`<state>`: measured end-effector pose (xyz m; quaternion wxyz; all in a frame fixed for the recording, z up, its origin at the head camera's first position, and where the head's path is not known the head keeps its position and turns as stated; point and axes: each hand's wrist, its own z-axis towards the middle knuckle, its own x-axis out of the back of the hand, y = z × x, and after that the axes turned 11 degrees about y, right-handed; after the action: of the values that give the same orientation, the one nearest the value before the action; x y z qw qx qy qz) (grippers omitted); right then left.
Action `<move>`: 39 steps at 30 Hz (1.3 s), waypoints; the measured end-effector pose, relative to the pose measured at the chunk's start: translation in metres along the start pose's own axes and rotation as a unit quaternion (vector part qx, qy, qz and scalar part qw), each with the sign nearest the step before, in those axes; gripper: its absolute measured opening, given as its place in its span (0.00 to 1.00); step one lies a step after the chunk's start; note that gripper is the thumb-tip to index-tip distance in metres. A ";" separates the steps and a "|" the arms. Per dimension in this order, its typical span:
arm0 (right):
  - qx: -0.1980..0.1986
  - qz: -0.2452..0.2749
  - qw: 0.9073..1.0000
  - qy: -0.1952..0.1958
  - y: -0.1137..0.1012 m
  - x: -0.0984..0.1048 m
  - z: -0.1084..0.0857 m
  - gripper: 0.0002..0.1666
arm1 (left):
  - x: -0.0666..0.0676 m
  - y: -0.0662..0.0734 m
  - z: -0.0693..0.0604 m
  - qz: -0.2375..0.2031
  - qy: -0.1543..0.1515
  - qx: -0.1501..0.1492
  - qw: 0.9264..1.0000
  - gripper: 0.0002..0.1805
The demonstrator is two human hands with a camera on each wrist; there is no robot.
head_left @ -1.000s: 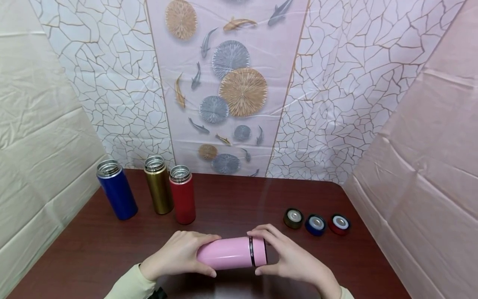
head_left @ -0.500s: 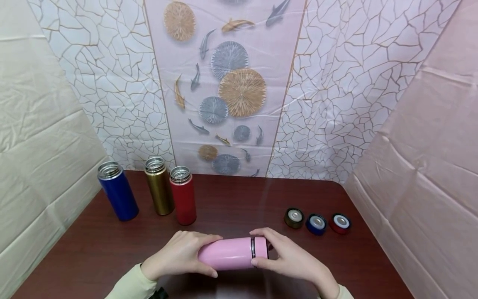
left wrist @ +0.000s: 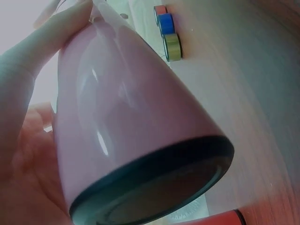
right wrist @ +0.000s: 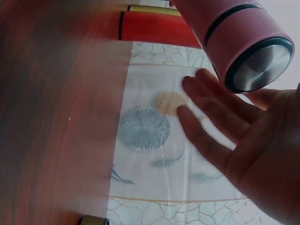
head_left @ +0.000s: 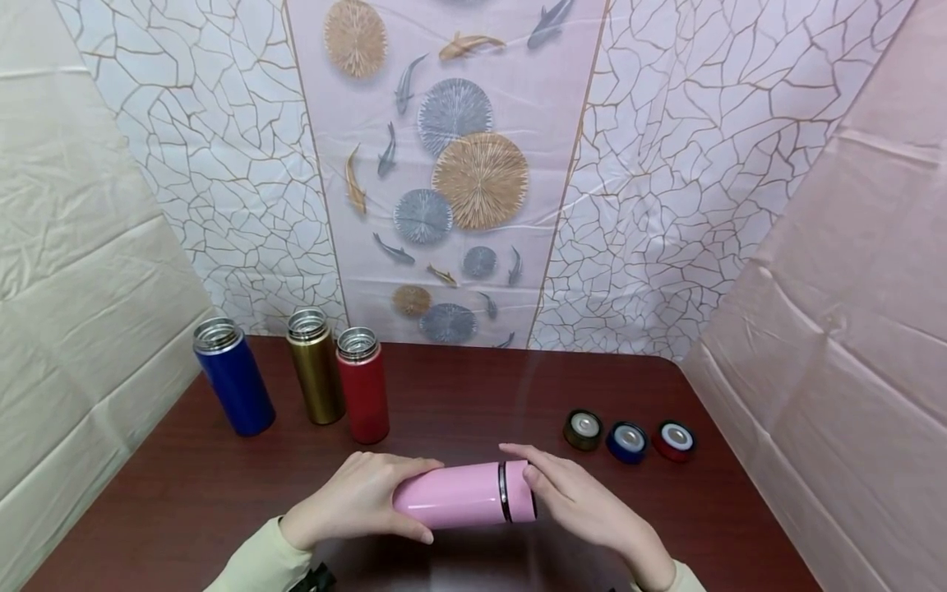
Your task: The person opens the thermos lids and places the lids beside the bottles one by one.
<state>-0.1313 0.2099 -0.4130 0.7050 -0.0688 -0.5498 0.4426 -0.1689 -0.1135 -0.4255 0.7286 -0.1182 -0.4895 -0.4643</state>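
Note:
A pink thermos bottle [head_left: 459,496] lies sideways above the table, its pink lid [head_left: 520,491] pointing right. My left hand [head_left: 362,497] grips the bottle near its base, thumb on the near side. In the left wrist view, the dark-rimmed base of the thermos bottle [left wrist: 126,93] faces the camera. At the lid end is my right hand [head_left: 592,501], its fingers extended and the thumb by the lid's edge. The right wrist view shows the right hand's fingers [right wrist: 229,117] spread loosely beside the lid [right wrist: 248,42], not wrapped around it; whether the thumb touches it, I cannot tell.
Uncapped blue [head_left: 235,378], gold [head_left: 316,370] and red [head_left: 362,390] bottles stand upright at the left. To the right, gold [head_left: 583,429], blue [head_left: 627,441] and red [head_left: 674,441] lids lie with their insides up. A patterned cloth [head_left: 481,181] hangs behind the table.
My right hand has gone from holding the lid between thumb and fingers to straightened fingers, its thumb shifting up. The bottle's lid end has moved slightly up and right. My left hand keeps its grip.

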 end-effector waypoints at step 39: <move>0.000 0.020 0.999 -0.046 0.012 0.005 -0.003 0.25 | -0.005 -0.003 -0.003 0.004 0.004 0.008 1.000 0.40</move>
<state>-0.1355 0.2211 -0.4174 0.6701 -0.0591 -0.5804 0.4590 -0.1699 -0.1138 -0.4313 0.7334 -0.1124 -0.4895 -0.4582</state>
